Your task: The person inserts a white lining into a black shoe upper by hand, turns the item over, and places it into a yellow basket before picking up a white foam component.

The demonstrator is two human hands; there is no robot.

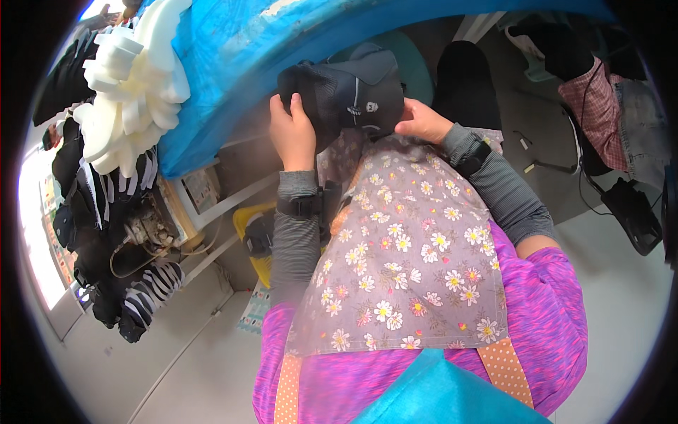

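A black and grey fabric piece is held up in front of me, just past my flowered apron. It looks like a small bag, with a short zip and a small pale emblem on its side; I cannot tell its exact kind. My left hand grips its left end, thumb and fingers on the near face. On the right edge, my right hand pinches the fabric, its fingertips partly hidden behind it. Beyond the piece lies a table under a blue plastic cover.
White foam pieces pile up at the left of the table. Below them are black-and-white striped pieces and a small metal machine. A yellow basket stands under the table. At the right are a checked cloth and a black pedal-like object.
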